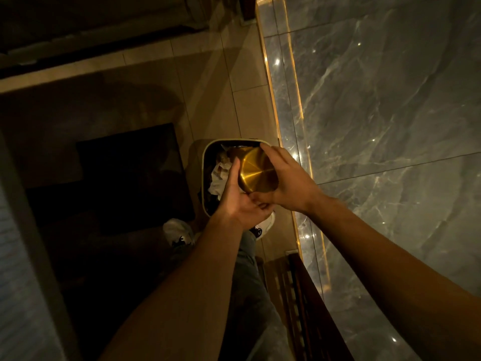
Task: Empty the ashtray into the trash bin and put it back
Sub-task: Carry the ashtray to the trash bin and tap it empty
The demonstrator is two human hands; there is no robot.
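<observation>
A round gold metal ashtray [256, 171] is held upside down over the trash bin [208, 155], with its shiny base facing me. My right hand [287, 179] grips its right side and top. Against its left side lies my left hand [238, 196], fingers pointing up. The bin is pale-rimmed, stands on the floor and holds crumpled white paper [220, 175] and dark rubbish. The ashtray's opening is hidden from me.
A grey marble wall [390, 126] with a lit gold strip [283, 121] runs along the right. Beige floor tiles [242, 79] lie beyond the bin. A dark mat [125, 173] is on the left, my white shoes [179, 230] below the bin, and a wooden slatted piece [307, 303] at lower right.
</observation>
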